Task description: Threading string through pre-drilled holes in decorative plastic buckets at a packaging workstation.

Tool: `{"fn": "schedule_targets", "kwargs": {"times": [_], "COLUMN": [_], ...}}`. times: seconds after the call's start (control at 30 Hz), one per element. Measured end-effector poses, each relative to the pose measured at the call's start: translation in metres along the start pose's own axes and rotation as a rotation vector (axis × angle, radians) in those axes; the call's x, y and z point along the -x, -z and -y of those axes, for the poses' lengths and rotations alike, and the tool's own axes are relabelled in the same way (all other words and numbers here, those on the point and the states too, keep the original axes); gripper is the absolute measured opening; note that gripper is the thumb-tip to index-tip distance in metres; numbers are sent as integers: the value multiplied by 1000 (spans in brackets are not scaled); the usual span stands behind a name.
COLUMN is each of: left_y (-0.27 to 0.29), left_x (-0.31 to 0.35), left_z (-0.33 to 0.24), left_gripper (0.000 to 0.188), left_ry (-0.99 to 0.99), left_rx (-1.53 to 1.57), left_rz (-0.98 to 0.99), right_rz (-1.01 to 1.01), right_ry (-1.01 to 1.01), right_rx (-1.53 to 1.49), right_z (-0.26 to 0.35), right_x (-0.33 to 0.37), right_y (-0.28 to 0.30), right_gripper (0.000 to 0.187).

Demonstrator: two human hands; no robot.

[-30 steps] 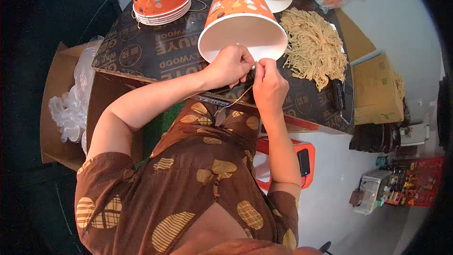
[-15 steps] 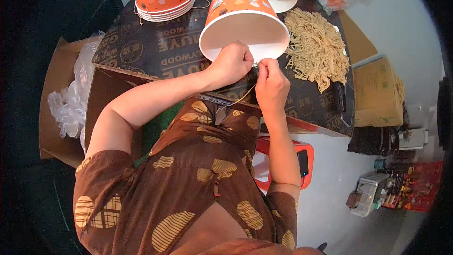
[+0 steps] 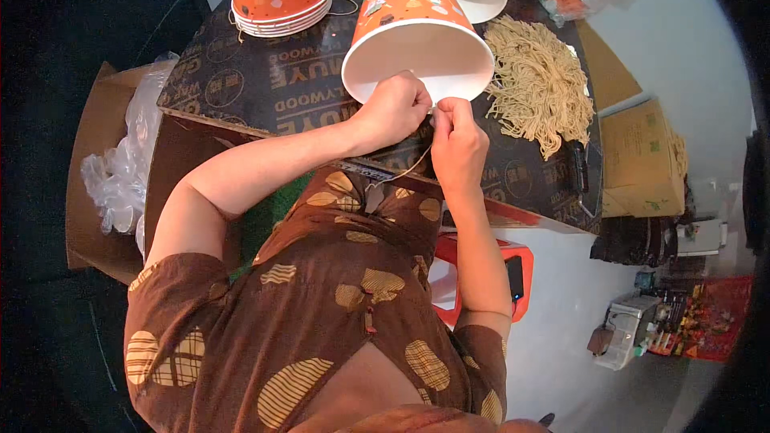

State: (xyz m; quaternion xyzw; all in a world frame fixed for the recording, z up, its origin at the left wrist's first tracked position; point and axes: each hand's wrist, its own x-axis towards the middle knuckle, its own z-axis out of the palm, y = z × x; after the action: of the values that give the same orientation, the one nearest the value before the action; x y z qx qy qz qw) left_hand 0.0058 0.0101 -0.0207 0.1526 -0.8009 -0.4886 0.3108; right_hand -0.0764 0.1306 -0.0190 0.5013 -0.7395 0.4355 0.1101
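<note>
Two-handed fingertip work at the near edge of a dark printed plywood tabletop (image 3: 321, 52), just before the open mouth of an orange paper bucket (image 3: 413, 8) with white rim and green base band, lying on its side. Clamped between thumb and fingers of the left hand (image 3: 393, 112), apparently, a small white piece (image 3: 433, 110); pinched in the right hand (image 3: 459, 144), a thin tan cord (image 3: 415, 167), trailing toward the lap. Likeliest mishap, by judgement: a slip of so tiny a piece from crowded fingertips, or a snag of the slack cord on the tabletop's edge. Possible too: a roll of the rounded bucket after a knock from the left hand. Changed since half a second ago: right fingertips nearer the left, less of the white piece exposed. Unchanged: bucket on its side, beside a heap of loose tan cords (image 3: 541, 80).
</note>
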Motion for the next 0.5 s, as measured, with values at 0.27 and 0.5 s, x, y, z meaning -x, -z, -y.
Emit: {"fn": "schedule_targets", "kwargs": {"times": [0.27,0.5], "left_y": [10,6], "left_x": [0,2], "left_z": [-16,-8], "left_gripper": [9,15], "left_ry": [102,184], "left_rx": [68,307], "left_rz": [132,191], "right_rz": [10,-2], "right_ry": [-42,-68], "right_rx": [-3,38], "right_z": [0,0], "right_x": [0,0], "right_y": [-1,-4], "right_gripper": [11,9]}}
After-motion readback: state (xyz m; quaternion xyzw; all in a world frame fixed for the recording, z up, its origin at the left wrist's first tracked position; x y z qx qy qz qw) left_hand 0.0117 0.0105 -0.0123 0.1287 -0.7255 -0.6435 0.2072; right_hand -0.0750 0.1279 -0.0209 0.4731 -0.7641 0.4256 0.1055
